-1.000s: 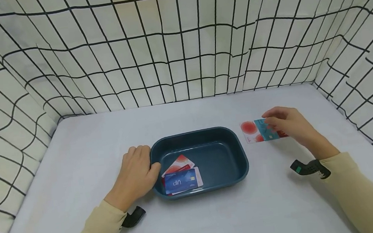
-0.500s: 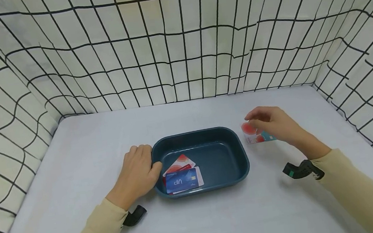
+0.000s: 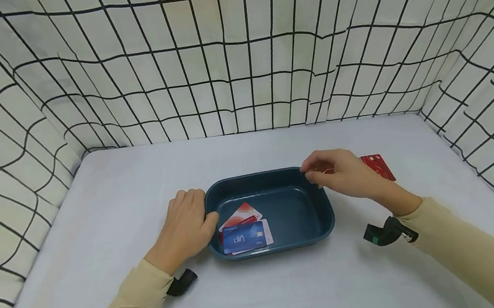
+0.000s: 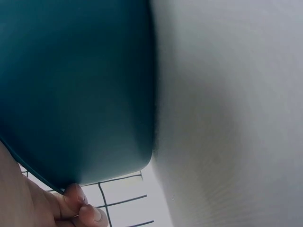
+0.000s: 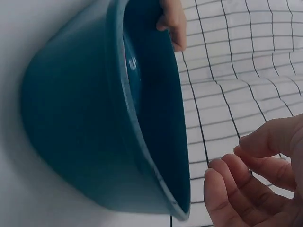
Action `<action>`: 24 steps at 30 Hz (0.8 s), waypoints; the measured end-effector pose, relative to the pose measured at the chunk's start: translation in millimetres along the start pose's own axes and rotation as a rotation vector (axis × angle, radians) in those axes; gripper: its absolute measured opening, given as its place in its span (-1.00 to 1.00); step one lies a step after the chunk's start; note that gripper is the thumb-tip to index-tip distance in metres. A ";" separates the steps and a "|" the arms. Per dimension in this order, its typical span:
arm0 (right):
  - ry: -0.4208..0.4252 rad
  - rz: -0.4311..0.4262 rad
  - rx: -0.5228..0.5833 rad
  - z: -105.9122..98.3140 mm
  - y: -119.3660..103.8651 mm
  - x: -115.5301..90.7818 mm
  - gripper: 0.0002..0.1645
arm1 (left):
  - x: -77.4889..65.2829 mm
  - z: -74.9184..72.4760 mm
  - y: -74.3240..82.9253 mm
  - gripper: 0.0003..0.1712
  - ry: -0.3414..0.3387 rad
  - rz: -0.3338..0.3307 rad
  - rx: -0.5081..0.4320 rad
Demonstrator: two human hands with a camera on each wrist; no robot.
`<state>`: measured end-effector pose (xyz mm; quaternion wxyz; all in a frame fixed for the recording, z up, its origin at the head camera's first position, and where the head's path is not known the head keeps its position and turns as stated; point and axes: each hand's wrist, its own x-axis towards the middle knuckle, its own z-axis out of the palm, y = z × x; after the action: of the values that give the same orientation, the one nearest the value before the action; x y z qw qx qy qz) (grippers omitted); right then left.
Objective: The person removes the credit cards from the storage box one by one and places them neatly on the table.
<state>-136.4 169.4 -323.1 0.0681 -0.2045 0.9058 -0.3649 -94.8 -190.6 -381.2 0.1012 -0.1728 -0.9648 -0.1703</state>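
Note:
A dark teal tray (image 3: 297, 221) stands on the white tabletop. My left hand (image 3: 187, 226) grips its left rim; in the left wrist view the fingertips (image 4: 75, 196) show at the tray's edge. Inside, at the left, lies a loose pile of cards, topped by a blue VIP card (image 3: 244, 237), with a white-and-red card (image 3: 244, 212) behind. My right hand (image 3: 344, 171) hovers over the tray's right rim, fingers loosely bent. No card shows between those fingers (image 5: 220, 189) in the right wrist view. A red card (image 3: 377, 166) lies on the table behind it; the hand hides what lies beneath.
A white backdrop with a black grid (image 3: 237, 59) encloses the table at the back and sides. Black wrist cameras hang below both sleeves, the left one (image 3: 182, 283) and the right one (image 3: 386, 232). The white tabletop (image 3: 261, 293) extends in front of the tray.
My right hand has moved left from the row of cards to the tray's right rim. It now uncovers the red card and hides the others beside it. The left hand stays at the rim.

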 end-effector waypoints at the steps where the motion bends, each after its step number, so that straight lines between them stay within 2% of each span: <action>1: -0.005 -0.013 0.004 3.1 -2.2 0.9 -0.75 | 0.0 0.1 0.0 -0.80 0.001 0.001 0.000; 8: -0.048 -0.060 0.037 21.2 -19.4 5.3 -0.80 | -0.4 0.7 -1.1 -0.80 0.008 0.007 -0.003; 24: -0.163 -0.179 0.087 59.5 -44.1 16.9 -0.74 | -0.3 0.4 -2.1 -0.78 0.010 0.009 -0.006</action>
<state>-121.3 95.9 -335.3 0.1175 -0.3102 0.8587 -0.3907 -95.4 -192.4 -382.2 0.1060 -0.1767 -0.9630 -0.1737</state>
